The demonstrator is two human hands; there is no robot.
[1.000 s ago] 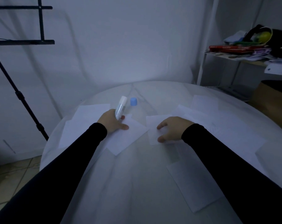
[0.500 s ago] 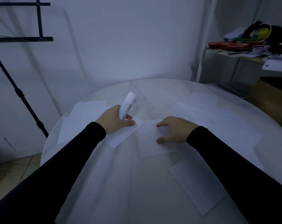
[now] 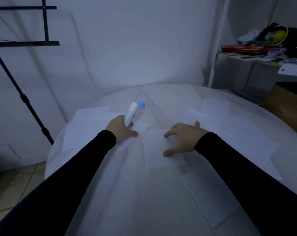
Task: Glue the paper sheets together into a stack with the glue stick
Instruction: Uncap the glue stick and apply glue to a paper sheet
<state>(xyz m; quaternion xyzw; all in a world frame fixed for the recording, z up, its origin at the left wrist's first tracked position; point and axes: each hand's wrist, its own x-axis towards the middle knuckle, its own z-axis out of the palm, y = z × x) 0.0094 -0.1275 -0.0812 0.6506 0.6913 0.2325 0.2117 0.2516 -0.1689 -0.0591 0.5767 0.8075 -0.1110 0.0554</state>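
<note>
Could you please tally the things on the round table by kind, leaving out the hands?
Paper sheets: at least 6 separate ones show, such as the sheet under the right hand; overlaps hide any more.
Glue stick: 1, held in the left hand.
Blue cap: 1.
Total: at least 8.

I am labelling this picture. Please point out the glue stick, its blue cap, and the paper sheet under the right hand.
glue stick (image 3: 131,112): head view, on the tube's middle, above the left hand's grip.
blue cap (image 3: 141,105): head view, on its side wall.
paper sheet (image 3: 154,150): head view, on the bare left part.
</note>
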